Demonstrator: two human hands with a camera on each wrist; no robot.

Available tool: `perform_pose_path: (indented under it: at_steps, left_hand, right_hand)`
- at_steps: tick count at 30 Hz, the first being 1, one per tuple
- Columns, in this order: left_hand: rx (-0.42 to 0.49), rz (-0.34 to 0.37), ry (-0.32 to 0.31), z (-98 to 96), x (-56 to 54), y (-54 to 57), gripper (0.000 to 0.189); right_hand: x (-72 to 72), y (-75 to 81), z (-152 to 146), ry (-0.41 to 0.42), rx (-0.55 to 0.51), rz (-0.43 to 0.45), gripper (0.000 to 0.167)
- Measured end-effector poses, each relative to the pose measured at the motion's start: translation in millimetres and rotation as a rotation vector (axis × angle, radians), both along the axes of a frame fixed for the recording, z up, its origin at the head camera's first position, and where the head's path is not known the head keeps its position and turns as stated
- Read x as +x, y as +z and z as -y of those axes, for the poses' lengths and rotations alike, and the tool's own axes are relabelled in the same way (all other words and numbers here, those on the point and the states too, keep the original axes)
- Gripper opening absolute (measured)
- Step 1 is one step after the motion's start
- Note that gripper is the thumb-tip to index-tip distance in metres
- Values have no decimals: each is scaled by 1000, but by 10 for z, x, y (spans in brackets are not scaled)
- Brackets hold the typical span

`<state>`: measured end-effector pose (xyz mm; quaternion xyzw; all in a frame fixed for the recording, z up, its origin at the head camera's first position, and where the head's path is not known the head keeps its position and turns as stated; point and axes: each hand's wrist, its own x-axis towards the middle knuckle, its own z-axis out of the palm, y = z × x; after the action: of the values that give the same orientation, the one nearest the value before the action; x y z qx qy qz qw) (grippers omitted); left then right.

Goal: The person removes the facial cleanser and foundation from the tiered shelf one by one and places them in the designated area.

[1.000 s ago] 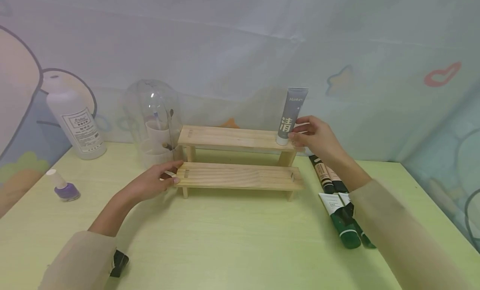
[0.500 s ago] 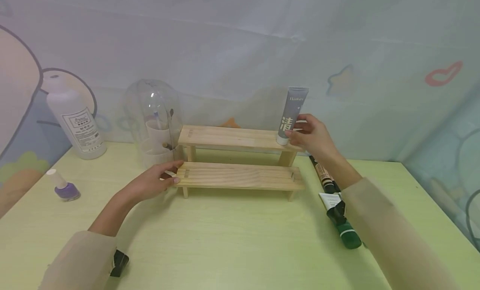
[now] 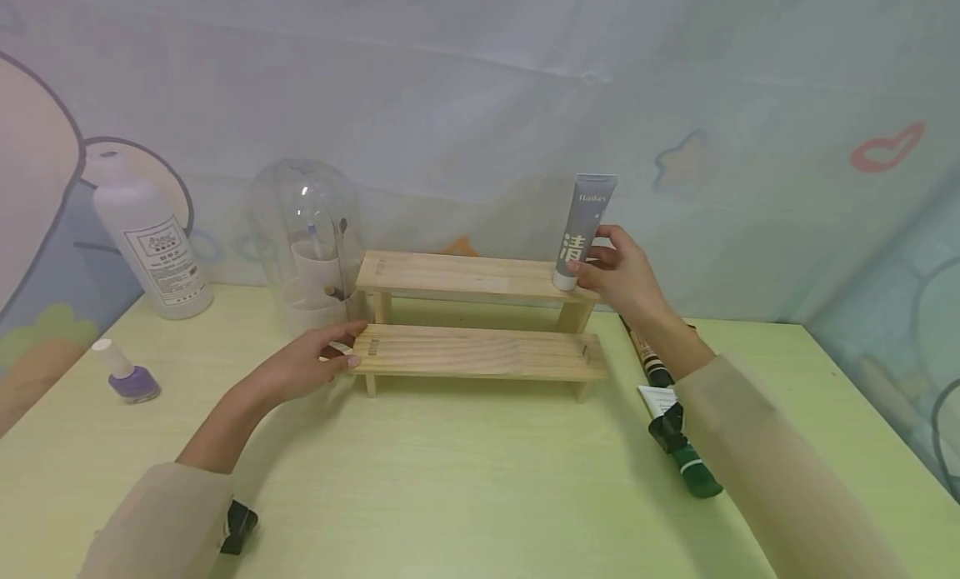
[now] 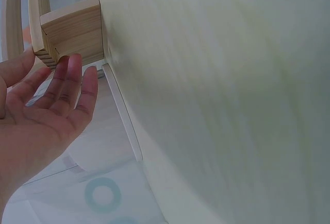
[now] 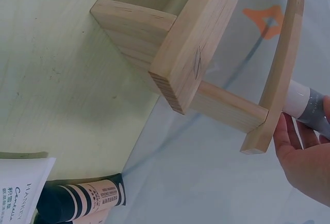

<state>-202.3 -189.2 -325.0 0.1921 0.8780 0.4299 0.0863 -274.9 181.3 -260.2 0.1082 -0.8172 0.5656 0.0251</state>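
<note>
A two-tier wooden stand (image 3: 480, 351) occupies the middle of the table. My left hand (image 3: 300, 364) grips the left end of its lower board, thumb at the front corner; in the left wrist view the fingers (image 4: 69, 87) curl beside the board's end. On the right end of the upper board stands a grey-blue squeeze tube (image 3: 585, 217), cap down and leaning slightly right. My right hand (image 3: 630, 275) pinches its lower part between thumb and fingers. In the right wrist view the white cap (image 5: 297, 98) meets the upper board, and the tube's top is out of frame.
Left of the stand, a clear dome (image 3: 303, 196) covers white cups with brushes. A large white bottle (image 3: 153, 237) and a purple nail polish bottle (image 3: 135, 383) stand farther left. A green tube (image 3: 697, 471) and a dark-and-beige tube (image 5: 87, 198) lie right, partly behind my forearm.
My right hand has shifted slightly left and up along the tube, and its forearm now hides more of the lying tubes. The grey-blue tube, stand and left hand stay in place.
</note>
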Motion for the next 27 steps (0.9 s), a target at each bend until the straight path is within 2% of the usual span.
perform_pose_path:
  at_steps: [27]
  left_hand:
    - [5, 22, 5, -8, 37, 40, 50]
  right_hand:
    - [69, 30, -37, 7, 29, -25, 54]
